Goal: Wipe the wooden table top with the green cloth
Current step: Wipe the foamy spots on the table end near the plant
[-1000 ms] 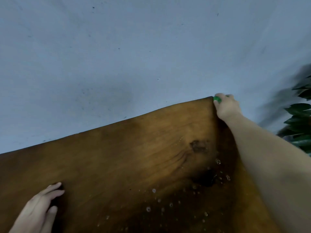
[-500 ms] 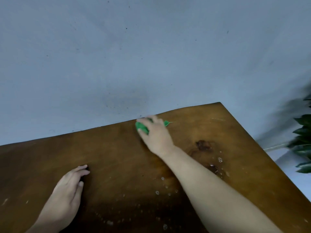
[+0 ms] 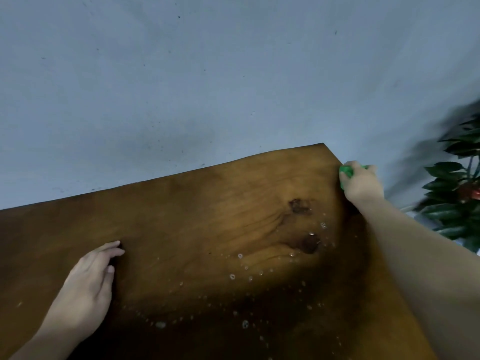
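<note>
Right grip (image 3: 362, 181): clenched round the green cloth (image 3: 346, 171), at the far right edge of the wooden bench (image 3: 194, 216).
Left grip (image 3: 89, 284): released, fingers straight, flat on the bench.
Bench top: scattered water drops (image 3: 240, 255).

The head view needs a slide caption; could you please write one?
Right hand holds the green cloth on the wooden table top near its far right corner; left hand rests flat.

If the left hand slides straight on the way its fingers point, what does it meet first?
Only bare wooden table top ahead of the left hand, then probably the far edge and grey wall. The water droplets seem off-line.
</note>
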